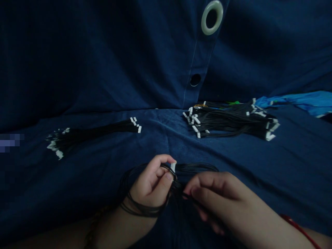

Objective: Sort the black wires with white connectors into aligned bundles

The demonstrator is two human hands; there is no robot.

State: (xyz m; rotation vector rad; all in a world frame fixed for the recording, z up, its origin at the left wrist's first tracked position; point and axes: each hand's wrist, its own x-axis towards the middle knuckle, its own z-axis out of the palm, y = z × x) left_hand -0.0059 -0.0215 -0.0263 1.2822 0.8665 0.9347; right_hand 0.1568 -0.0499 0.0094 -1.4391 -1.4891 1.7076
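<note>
My left hand grips a looped bundle of thin black wires, with a small white connector showing between thumb and fingers. Some of the wires wrap around the hand near the wrist. My right hand pinches strands of the same bundle close to my left thumb, so the two hands nearly touch. Farther off on the navy cloth lie a smaller bunch of white-tipped black wires and a larger pile of them. Neither hand touches these.
The navy cloth is rumpled and rises behind the wires as a hanging sheet with a pale ring grommet and a dark eyelet. Bright blue plastic lies at the right. My wrists wear a red string and a braided band.
</note>
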